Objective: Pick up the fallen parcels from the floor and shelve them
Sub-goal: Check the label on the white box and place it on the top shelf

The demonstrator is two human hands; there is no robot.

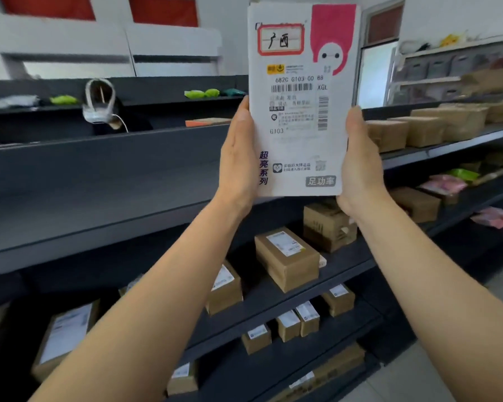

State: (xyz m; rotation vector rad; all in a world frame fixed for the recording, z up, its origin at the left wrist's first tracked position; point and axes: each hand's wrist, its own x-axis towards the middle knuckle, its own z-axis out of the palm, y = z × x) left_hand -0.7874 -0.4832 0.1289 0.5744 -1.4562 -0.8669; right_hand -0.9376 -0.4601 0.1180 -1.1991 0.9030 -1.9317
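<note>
I hold a tall white parcel (299, 111) upright at chest height in front of the shelves. It carries a shipping label with barcodes, a red-framed handwritten tag and a pink cartoon print at its top right. My left hand (238, 158) grips its left edge and my right hand (360, 163) grips its right edge, thumbs on the front face. The dark grey shelf rack (105, 181) stands just behind the parcel, and the wide shelf level to its left is bare.
Brown cardboard boxes (286, 258) with white labels fill the lower shelves. More boxes (427, 127) line the upper right shelf, with pink and green soft packets (445, 184) below. Green packets (202, 93) lie on the top shelf. Behind the rack a person (111, 111) wears a head rig.
</note>
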